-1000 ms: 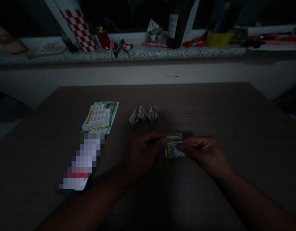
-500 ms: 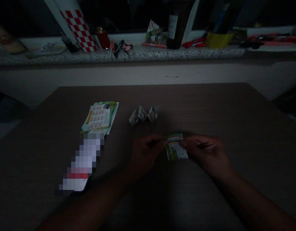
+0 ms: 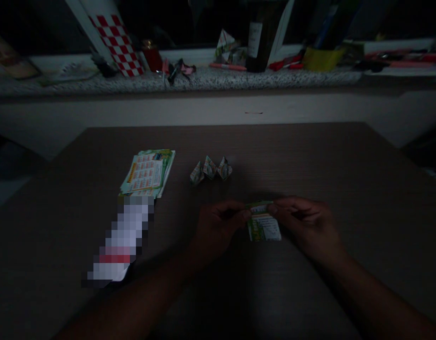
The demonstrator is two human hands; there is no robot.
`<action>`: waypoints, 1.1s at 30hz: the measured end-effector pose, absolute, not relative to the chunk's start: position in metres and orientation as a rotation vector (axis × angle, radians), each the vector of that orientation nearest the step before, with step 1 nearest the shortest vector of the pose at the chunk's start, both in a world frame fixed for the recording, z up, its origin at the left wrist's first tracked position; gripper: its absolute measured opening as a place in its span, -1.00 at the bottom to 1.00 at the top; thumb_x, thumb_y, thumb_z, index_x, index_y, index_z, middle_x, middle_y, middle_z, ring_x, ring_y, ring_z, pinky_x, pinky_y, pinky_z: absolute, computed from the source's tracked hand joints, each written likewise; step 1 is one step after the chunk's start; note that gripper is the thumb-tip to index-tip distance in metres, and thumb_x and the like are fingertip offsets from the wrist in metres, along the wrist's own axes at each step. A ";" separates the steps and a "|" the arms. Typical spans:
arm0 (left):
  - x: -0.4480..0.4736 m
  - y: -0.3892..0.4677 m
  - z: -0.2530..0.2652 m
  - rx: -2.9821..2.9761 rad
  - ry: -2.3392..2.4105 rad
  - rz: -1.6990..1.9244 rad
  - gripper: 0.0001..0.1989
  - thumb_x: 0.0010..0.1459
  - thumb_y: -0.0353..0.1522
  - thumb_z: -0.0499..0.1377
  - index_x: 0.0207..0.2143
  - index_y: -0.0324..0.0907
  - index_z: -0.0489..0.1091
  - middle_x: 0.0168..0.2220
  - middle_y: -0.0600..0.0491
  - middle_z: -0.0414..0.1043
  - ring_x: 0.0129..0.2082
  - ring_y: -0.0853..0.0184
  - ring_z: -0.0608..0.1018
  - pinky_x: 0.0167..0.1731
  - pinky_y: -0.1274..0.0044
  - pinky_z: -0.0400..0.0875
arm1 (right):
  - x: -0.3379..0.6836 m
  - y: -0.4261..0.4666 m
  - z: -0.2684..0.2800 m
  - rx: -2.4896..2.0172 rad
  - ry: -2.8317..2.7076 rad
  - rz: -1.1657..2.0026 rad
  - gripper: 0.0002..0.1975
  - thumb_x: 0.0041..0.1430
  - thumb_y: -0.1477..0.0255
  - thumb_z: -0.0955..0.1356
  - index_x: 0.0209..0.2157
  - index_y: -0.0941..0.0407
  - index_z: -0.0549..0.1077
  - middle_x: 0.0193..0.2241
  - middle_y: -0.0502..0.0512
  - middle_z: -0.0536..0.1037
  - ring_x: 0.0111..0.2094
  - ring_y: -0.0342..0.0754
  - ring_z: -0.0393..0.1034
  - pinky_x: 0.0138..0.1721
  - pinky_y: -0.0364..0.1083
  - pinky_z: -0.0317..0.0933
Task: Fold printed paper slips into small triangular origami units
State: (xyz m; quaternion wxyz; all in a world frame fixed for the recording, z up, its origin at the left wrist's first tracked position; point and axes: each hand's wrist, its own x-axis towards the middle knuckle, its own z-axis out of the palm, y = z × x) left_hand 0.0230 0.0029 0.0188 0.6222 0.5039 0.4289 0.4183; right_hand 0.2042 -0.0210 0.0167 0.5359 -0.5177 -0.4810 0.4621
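Across the dim table, I see a paper stack at left, then three folded paper pieces; nearer my camera, the left hand and right hand pinch a printed paper between them.

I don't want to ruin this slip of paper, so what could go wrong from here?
The left hand and right hand both pinch the printed slip, so an uneven pull might crease or tear it. The scene looks dim, so its edges could be misjudged. The three folded pieces sit just beyond the left hand, so a careless reach might knock them.
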 end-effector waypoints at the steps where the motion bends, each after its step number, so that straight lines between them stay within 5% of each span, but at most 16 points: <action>1: 0.023 0.003 0.018 1.157 0.984 0.963 -0.92 -0.01 -0.40 0.30 -0.48 -0.26 0.52 -0.61 0.13 0.38 -0.58 0.50 0.37 -0.56 0.66 0.25 | 0.204 -0.021 0.017 -1.230 -1.153 1.097 -0.93 -0.01 0.41 0.48 -0.44 0.11 0.60 -0.53 0.04 0.63 -0.55 -0.14 0.47 -0.52 -0.19 0.35; 7: 0.021 0.010 0.002 1.016 1.021 1.123 -0.88 0.00 -0.34 0.31 -0.43 -0.23 0.51 -0.53 0.12 0.45 -0.50 0.45 0.46 -0.43 0.60 0.38 | 0.202 -0.020 0.018 -1.175 -1.185 1.258 -0.85 -0.03 0.40 0.48 -0.34 0.10 0.59 -0.41 0.06 0.66 -0.42 -0.08 0.55 -0.36 -0.15 0.44; 14: 0.023 0.011 -0.001 0.997 0.984 1.230 -0.89 0.02 -0.35 0.30 -0.39 -0.20 0.47 -0.54 0.15 0.45 -0.48 0.45 0.48 -0.36 0.59 0.41 | 0.198 -0.020 0.015 -1.336 -1.197 0.967 -0.92 -0.05 0.40 0.48 -0.47 0.12 0.58 -0.55 0.04 0.62 -0.56 -0.11 0.49 -0.53 -0.19 0.37; 25: 0.014 0.010 0.001 1.780 1.248 1.049 -0.91 0.11 -0.38 0.19 -0.30 -0.17 0.44 -0.35 0.06 0.50 -0.33 0.35 0.51 -0.30 0.52 0.38 | 0.210 -0.024 0.020 -1.152 -1.657 0.358 -0.91 0.08 0.55 0.41 -0.36 0.09 0.53 -0.42 0.07 0.57 -0.40 -0.08 0.47 -0.39 -0.11 0.38; 30: 0.010 0.011 0.007 2.206 1.263 1.281 -0.69 0.05 -0.41 0.22 -0.11 -0.18 0.34 -0.11 -0.06 0.41 -0.08 0.23 0.45 -0.07 0.36 0.35 | 0.214 -0.025 0.028 -1.052 -1.925 0.108 -0.83 0.11 0.59 0.37 -0.26 0.09 0.52 -0.38 0.12 0.59 -0.38 -0.04 0.50 -0.37 -0.08 0.41; 33: 0.010 0.008 0.015 2.526 1.083 1.333 -0.76 0.03 -0.42 0.23 -0.19 -0.17 0.36 -0.18 -0.04 0.42 -0.15 0.24 0.46 -0.10 0.36 0.34 | 0.215 -0.023 0.025 -1.011 -2.008 0.013 -0.83 0.12 0.59 0.36 -0.25 0.10 0.52 -0.38 0.12 0.59 -0.38 -0.03 0.50 -0.33 -0.05 0.40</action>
